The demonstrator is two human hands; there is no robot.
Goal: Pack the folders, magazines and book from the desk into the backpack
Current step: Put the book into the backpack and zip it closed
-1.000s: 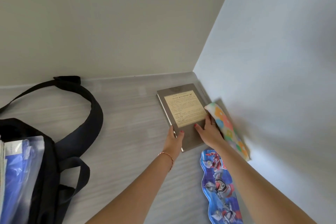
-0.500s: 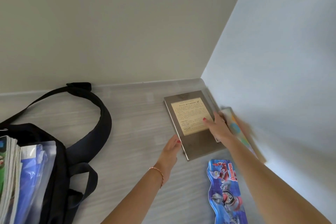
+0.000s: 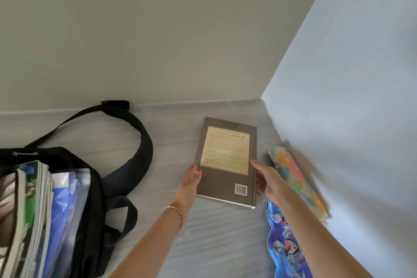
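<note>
The book (image 3: 228,162) lies back cover up on the bench (image 3: 216,237), near the corner where the two walls meet, its barcode toward the person. It is held from both sides: the left hand (image 3: 190,184) is curled at its left edge with the thumb on the cover, and the right hand (image 3: 268,181) is pressed to its right edge, one finger laid on the cover and the others apparently tucked under, though that is partly hidden. The near edge seems slightly lifted, but this cannot be told for sure. For a clean lift, the grip is best kept even on both long edges so that the cover is not bent and the pages are not fanned open. Just right of the book, a flowered case (image 3: 295,178) leans at the wall and a blue tin (image 3: 286,248) lies near the right forearm; both are best left untouched as the book is drawn leftward. The backpack (image 3: 90,205) stands well to the left, open, with magazines (image 3: 27,210) and folders (image 3: 65,214) already upright inside. The book is probably best slid in spine down beside the folders, with the strap (image 3: 135,133) kept out of the opening.
</note>
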